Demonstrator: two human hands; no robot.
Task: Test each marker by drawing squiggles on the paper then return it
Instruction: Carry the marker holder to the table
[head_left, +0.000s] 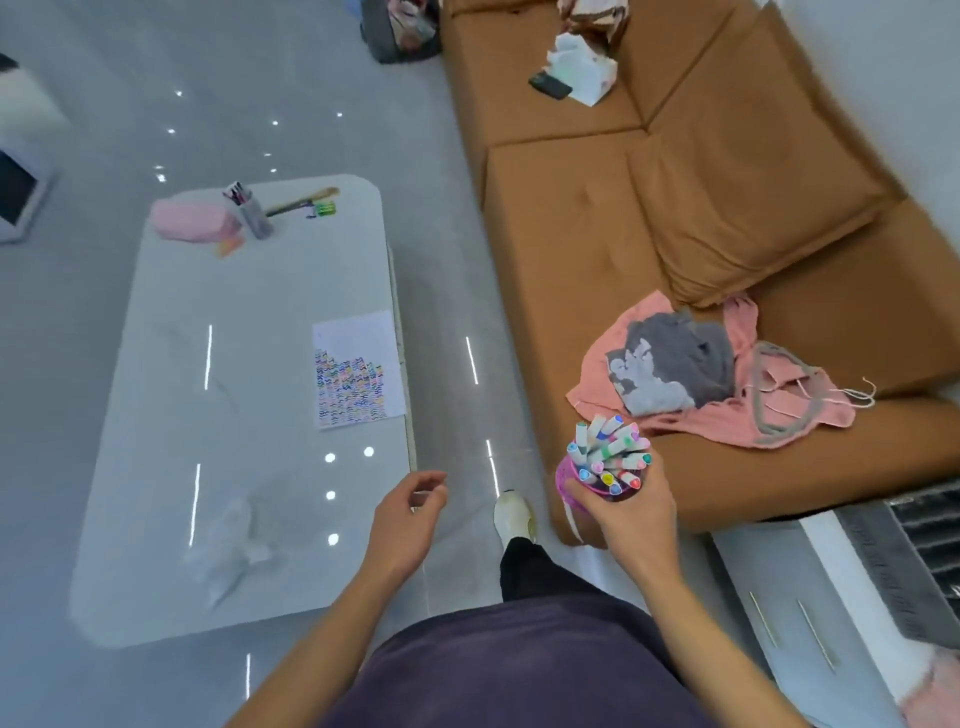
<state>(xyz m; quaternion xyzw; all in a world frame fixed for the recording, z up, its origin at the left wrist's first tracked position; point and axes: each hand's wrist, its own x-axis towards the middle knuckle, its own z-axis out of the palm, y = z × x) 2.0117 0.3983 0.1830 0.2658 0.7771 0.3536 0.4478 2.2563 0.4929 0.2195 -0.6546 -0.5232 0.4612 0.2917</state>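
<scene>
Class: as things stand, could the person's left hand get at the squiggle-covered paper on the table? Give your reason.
Probably yes. The left hand holds nothing and hovers beside the table; the paper lies flat near that same edge, with nothing between them. A forward lean may be needed.

The shiny grey floor shows small spots of light. A long white table stands at nine o'clock. A big brown sofa fills one to three o'clock, with a white wall behind it. A white cabinet sits at five o'clock.
</scene>
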